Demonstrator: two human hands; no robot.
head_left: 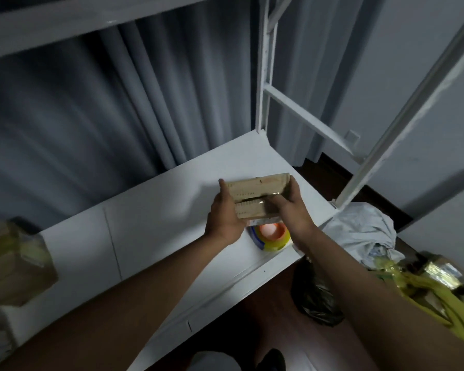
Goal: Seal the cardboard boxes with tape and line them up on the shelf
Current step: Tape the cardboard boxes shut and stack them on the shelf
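White shelf (150,226) | small cardboard box (255,199) held above it, left hand (224,215) and right hand (289,207) both curled round its ends | tape roll (272,236) underneath | risk: flaps springing open if grip loosens.

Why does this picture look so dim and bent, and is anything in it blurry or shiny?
Head view: the light is dim and bluish, and the cardboard box throws a soft shadow leftward on the white shelf. The wide lens makes the shelf posts lean and curve. The left hand and right hand holding the box look slightly smeared. The tape roll glows at its core.
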